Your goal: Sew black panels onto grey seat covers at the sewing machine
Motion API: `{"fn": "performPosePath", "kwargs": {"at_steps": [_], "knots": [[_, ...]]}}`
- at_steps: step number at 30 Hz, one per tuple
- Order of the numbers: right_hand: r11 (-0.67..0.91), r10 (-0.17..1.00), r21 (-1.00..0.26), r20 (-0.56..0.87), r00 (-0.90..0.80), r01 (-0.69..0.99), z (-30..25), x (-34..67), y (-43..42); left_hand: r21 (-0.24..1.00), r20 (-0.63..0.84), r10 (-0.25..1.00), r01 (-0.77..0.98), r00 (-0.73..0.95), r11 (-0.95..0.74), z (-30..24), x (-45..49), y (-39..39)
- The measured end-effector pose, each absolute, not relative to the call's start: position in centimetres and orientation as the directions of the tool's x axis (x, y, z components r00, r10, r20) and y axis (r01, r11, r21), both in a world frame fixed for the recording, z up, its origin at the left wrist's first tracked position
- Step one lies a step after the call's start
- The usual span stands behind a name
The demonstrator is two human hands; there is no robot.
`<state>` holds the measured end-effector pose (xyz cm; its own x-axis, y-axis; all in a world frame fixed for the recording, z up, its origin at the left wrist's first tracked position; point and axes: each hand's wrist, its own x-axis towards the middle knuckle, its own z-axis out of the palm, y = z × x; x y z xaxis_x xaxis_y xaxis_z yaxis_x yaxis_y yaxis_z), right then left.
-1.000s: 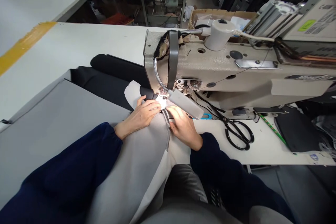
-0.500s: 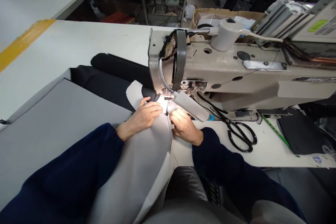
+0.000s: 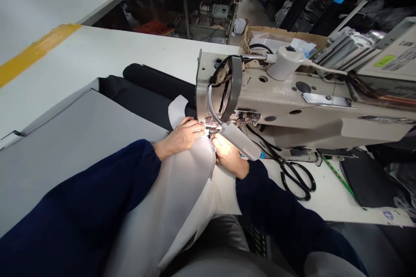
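A beige sewing machine (image 3: 292,104) stands on the white table (image 3: 97,56). Grey fabric (image 3: 182,190) with a dark seam line runs from my lap up to the needle area (image 3: 209,129), lit by a small lamp (image 3: 240,140) on a gooseneck. My left hand (image 3: 182,136) lies on the fabric just left of the needle, fingers bent and pressing the cloth down. My right hand (image 3: 227,156) rests right of the seam under the lamp, fingers curled onto the fabric edge. Both sleeves are dark blue.
Black scissors (image 3: 294,175) lie on the table right of my right hand. Black fabric (image 3: 146,91) lies behind a large grey panel (image 3: 71,147) at left. A cardboard box (image 3: 279,37) sits behind the machine. A yellow tape strip (image 3: 35,52) marks the far-left table.
The view shifted down and left, so the machine sits further right in the frame. Both hands slid forward with the fabric, closer to the needle.
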<state>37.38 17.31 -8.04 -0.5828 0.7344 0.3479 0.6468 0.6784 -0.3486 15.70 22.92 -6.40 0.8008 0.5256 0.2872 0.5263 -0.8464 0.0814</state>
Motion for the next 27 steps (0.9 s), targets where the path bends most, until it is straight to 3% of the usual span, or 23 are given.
{"fn": "performPosePath", "kwargs": {"at_steps": [7, 17, 27], "knots": [[0.717, 0.697, -0.309, 0.363, -0.619, 0.625, -8.6, 37.7, 17.5, 0.099, 0.304, 0.504, 0.500, 0.808, -0.860, -6.2, 15.8, 23.1], [0.665, 0.745, -0.305, 0.339, -0.575, 0.682, -8.6, 37.4, 17.2, 0.093, 0.299, 0.481, 0.476, 0.824, -0.874, -6.5, 15.6, 23.9], [0.612, 0.768, -0.084, 0.299, -0.566, 0.787, -8.7, 35.4, 16.8, 0.064, 0.194, 0.383, 0.378, 0.903, -0.924, -5.9, 14.8, 27.2]]}}
